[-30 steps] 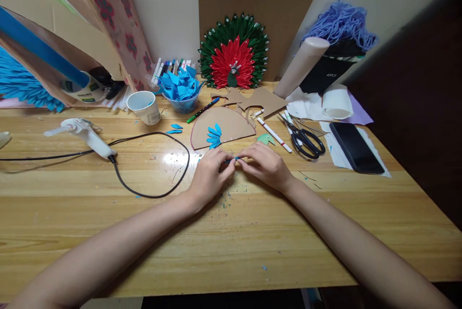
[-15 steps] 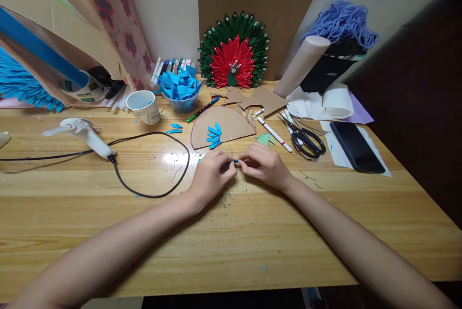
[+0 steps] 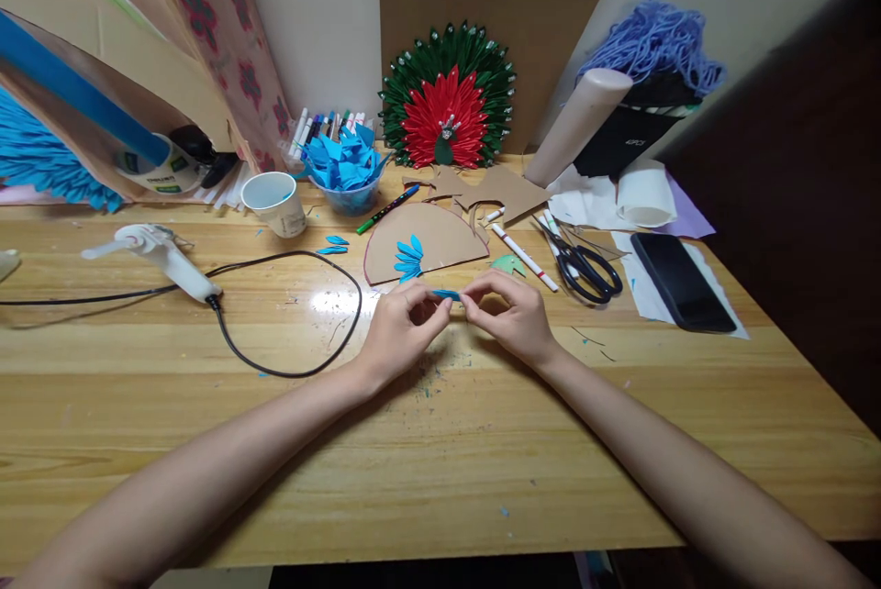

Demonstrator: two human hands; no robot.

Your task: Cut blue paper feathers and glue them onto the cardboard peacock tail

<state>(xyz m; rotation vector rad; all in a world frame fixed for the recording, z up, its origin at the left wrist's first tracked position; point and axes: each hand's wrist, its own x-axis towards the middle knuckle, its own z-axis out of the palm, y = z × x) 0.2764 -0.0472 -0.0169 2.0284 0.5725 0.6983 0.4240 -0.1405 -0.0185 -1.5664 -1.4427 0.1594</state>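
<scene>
Between my two hands is a small blue paper petal (image 3: 446, 294), pinched at its ends. My left hand (image 3: 399, 332) grips its left end between thumb and fingers. On the other end, the thumb and fingertips of my right hand (image 3: 513, 314) are closed. Just beyond the hands lies a cardboard half-disc (image 3: 440, 236) with a cluster of blue petals (image 3: 408, 257) at its lower edge. A green paper cutout (image 3: 507, 264) rests behind my right hand, partly covered by it. Two loose blue petals (image 3: 333, 245) lie left of the half-disc.
A white glue gun (image 3: 161, 263) with a looping black cord (image 3: 295, 375) lies left, near a paper cup (image 3: 273, 202). Behind are a bowl of blue pieces (image 3: 344, 167) and a red-green peacock (image 3: 447, 98). Black scissors (image 3: 588, 272), markers (image 3: 524, 256) and a phone (image 3: 681, 282) sit right.
My hands have risen slightly, and more of the blue petal shows between the fingertips. The other things on the table stay where they were.
</scene>
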